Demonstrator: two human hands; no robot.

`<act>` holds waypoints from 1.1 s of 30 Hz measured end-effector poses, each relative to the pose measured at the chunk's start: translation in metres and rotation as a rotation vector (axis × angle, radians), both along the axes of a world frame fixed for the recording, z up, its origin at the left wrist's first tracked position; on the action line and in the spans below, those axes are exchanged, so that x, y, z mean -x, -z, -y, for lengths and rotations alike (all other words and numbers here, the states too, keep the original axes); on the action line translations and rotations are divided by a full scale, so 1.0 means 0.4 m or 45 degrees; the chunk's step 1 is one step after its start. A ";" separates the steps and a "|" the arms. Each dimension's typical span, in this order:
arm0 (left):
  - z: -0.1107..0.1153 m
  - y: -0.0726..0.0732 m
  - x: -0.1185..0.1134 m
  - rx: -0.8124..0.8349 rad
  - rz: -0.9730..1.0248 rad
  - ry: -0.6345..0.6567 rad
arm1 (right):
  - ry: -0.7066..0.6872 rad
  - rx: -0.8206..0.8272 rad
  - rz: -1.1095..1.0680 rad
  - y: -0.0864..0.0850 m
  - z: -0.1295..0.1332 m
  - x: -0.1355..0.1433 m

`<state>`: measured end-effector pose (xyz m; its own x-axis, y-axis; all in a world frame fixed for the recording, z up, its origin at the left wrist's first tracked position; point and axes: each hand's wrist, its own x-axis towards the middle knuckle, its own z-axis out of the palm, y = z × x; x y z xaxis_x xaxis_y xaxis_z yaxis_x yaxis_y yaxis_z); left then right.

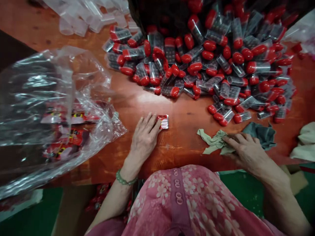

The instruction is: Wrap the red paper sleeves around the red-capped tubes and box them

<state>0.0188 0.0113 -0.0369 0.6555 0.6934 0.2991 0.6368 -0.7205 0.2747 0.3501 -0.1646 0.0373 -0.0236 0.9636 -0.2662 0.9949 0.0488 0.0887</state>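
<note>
On the orange-red tabletop, my left hand (145, 138) lies palm down with its fingers stretched out. Its fingertips rest on the left part of a small flat red and silver packet (164, 122), covering some of it. To the right, my right hand (249, 150) has its fingers bent down on a crumpled light green cloth (212, 140), apparently gripping its edge. A dark teal cloth (262, 133) lies just beyond that hand, close to the knuckles. The thumb of the right hand is slightly blurred.
A big heap of clear tubes with red caps (194, 68) spreads across the back. On the left, a large clear plastic bag (98, 131) holds several red packets (73, 137). Translucent white cups (81, 19) lie at the far left; a pale cloth (305, 142) is at the right edge.
</note>
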 end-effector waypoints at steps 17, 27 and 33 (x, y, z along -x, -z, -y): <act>-0.038 -0.030 -0.019 -0.226 0.180 0.064 | 0.027 -0.089 0.257 0.000 -0.298 0.013; -0.013 -0.051 -0.034 -0.060 -0.066 -0.130 | -0.059 -0.113 0.220 0.040 -0.326 -0.013; -0.008 -0.069 -0.038 -0.157 -0.120 -0.166 | -0.029 -0.303 -0.492 0.057 -0.305 0.027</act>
